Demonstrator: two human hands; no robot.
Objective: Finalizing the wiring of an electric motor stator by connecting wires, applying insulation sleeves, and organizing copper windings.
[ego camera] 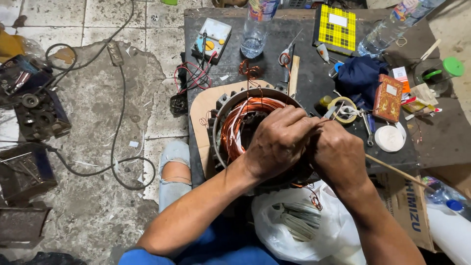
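The stator sits mid-bench, its copper coil exposed. The left hand and right hand meet at the stator's 3 o'clock rim, fingers curled together, pinching something there; wire, I judge, though the knuckles hide it. To do this well, keep the pull gentle and even so the enamel is not scraped on the slot edge. Tape lies at 2 o'clock, a meter at 11, a bottle at 12.
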